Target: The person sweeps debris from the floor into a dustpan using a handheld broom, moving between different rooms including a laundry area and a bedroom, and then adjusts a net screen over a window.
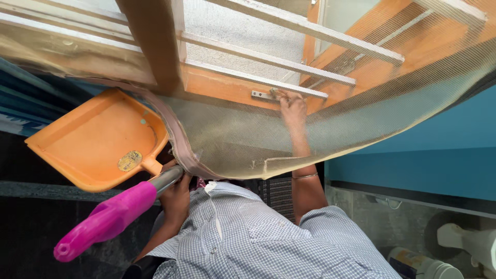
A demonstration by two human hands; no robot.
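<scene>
My left hand [175,199] is closed around the handle of an orange dustpan [98,139], together with a metal pole that ends in a magenta grip [106,219]. The dustpan is held up at the left, its scoop facing me. My right hand [292,106] reaches up behind a beige mesh screen [232,134] and shows through it. Its fingertips pinch a small metal latch [263,94] on the orange wooden window frame [222,85]. A thin bangle sits on that forearm. My blue checked shirt fills the bottom middle.
Horizontal metal bars [268,59] cross the window. A teal wall [413,165] stands at the right. Below it are white plastic containers [429,266]. A dark ribbed mat [279,194] lies on the floor, with dark stone at the left.
</scene>
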